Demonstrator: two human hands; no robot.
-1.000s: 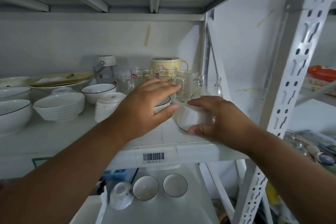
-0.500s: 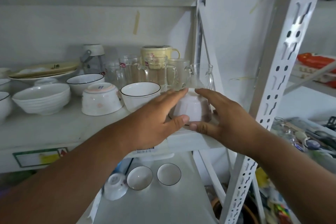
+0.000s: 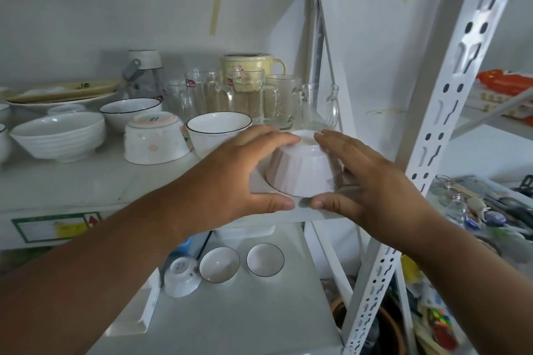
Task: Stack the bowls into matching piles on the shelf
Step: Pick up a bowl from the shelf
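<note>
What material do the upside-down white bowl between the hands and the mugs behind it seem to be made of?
The upside-down white bowl looks like glazed ceramic: opaque, smooth, with a soft shine and a printed mark near the rim; melamine is possible. The mugs look like clear glass: the shelf wall shows through them.

Glossy white ceramic bowl point(image 3: 302, 171), clear shiny glass mugs point(image 3: 253, 95), matt painted metal shelf point(image 3: 86, 181)

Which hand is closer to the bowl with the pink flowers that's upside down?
Left. The left hand is just to the right of the flowered bowl, in front of it. The right hand is farther right, past the ribbed white bowl that both hands hold.
</note>
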